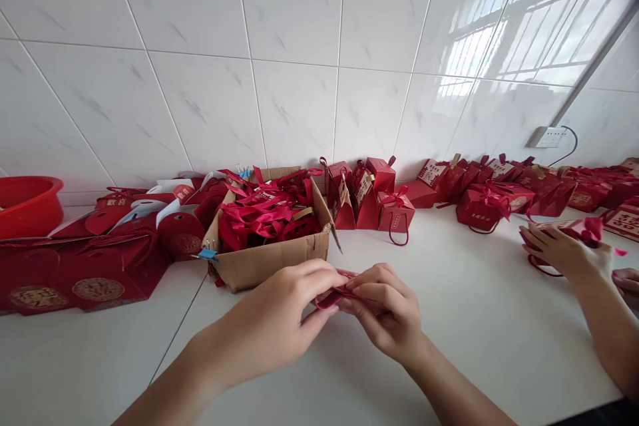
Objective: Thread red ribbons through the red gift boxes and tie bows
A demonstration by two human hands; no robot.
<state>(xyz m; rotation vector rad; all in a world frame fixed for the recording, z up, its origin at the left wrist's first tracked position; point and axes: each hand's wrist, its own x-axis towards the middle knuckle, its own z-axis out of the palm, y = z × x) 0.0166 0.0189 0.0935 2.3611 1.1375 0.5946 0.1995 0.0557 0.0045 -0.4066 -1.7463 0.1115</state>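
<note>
Red ribbon (327,300) is lying roughly crosswise between my left hand (284,306) and right hand (389,313), equally near; I am pinching it with both.

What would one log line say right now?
left hand: pinching folded dark-red strip; right hand: pinching same strip; ahead: open brown cardboard box, shiny red ribbons inside; far right: another person's hand

Glossy grey-veined white wall tiles (294,106) catch a barred window's bright reflection (474,46) above this white tabletop (479,339).
</note>
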